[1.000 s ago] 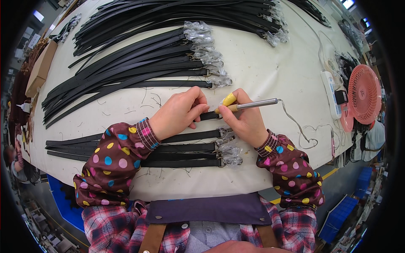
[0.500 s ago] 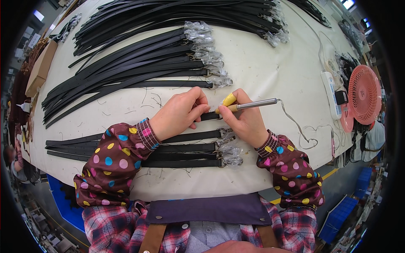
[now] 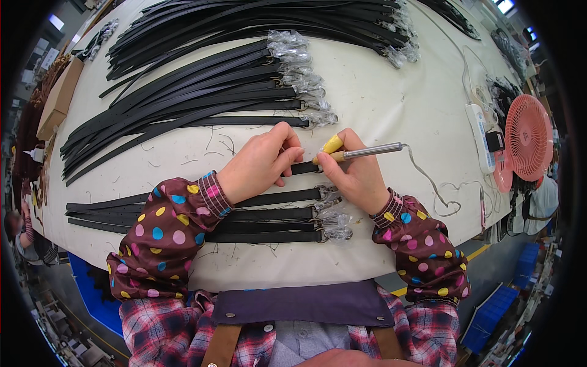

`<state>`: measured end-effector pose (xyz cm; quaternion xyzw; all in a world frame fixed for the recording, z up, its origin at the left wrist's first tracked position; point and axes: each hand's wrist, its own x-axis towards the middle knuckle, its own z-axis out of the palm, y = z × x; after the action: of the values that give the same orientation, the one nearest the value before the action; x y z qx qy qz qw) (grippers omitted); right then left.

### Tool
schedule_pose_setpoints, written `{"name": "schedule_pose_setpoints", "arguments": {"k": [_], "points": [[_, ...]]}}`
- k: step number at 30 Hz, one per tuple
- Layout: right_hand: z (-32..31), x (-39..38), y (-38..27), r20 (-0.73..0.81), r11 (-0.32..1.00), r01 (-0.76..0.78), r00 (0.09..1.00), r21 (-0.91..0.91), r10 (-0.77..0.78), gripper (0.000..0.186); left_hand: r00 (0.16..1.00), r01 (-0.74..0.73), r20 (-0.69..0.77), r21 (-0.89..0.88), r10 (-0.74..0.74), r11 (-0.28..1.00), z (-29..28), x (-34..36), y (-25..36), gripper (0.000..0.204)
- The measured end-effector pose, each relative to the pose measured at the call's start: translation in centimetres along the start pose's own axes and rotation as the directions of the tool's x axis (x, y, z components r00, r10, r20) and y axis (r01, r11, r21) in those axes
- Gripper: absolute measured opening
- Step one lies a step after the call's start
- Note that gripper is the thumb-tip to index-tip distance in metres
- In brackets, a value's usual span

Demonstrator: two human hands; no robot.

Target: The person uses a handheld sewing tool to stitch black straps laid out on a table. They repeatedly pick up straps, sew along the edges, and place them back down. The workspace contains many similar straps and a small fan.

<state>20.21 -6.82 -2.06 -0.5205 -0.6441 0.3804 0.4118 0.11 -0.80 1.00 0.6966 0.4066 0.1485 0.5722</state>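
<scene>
Across the middle of the table, my left hand (image 3: 260, 159) is closed over a black strap (image 3: 303, 168), its thumb and forefinger bent close together. Most of that strap is hidden under the hand, and only its right end shows. My right hand (image 3: 356, 177) grips a corded pen-shaped tool (image 3: 373, 151) with a metal barrel. The tool's front end points left, right by the strap's end. A yellow covering (image 3: 332, 144) wraps one right fingertip. Just below my hands lie several more black straps (image 3: 278, 215), their metal rings and clear plastic wrapping (image 3: 336, 223) toward the right.
Farther off are two bundles of black straps (image 3: 202, 92) (image 3: 257, 27) with plastic-wrapped ends. At right stand a pink fan (image 3: 529, 137) and a white power strip (image 3: 480, 137). The tool's grey cord (image 3: 422, 174) trails rightward. Loose thread bits dot the white tabletop (image 3: 391, 98); a cardboard box (image 3: 60, 101) sits at left.
My left hand's fingers have shifted up very slightly. My right hand, the pen-shaped tool and the straps look almost the same as before.
</scene>
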Motion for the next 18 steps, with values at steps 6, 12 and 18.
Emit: {"name": "schedule_pose_setpoints", "arguments": {"k": [6, 12, 18], "points": [[-1.0, 0.1, -0.3, -0.043, 0.952, 0.256, 0.963, -0.170, -0.267, 0.015, 0.961, -0.217, -0.075, 0.396, 0.266, 0.892, 0.4, -0.5, -1.2, 0.026], [-1.8, 0.0, 0.0, 0.069, 0.820, 0.417, 0.902, -0.392, -0.426, 0.023, 0.961, -0.226, -0.021, 0.512, 0.275, 0.829, 0.6, -0.7, -1.3, 0.030], [-1.8, 0.0, 0.1, 0.060, 0.871, 0.353, 0.933, -0.342, -0.354, 0.025, 0.988, -0.126, -0.019, 0.498, 0.156, 0.858, 0.4, -0.5, -0.4, 0.027]]}}
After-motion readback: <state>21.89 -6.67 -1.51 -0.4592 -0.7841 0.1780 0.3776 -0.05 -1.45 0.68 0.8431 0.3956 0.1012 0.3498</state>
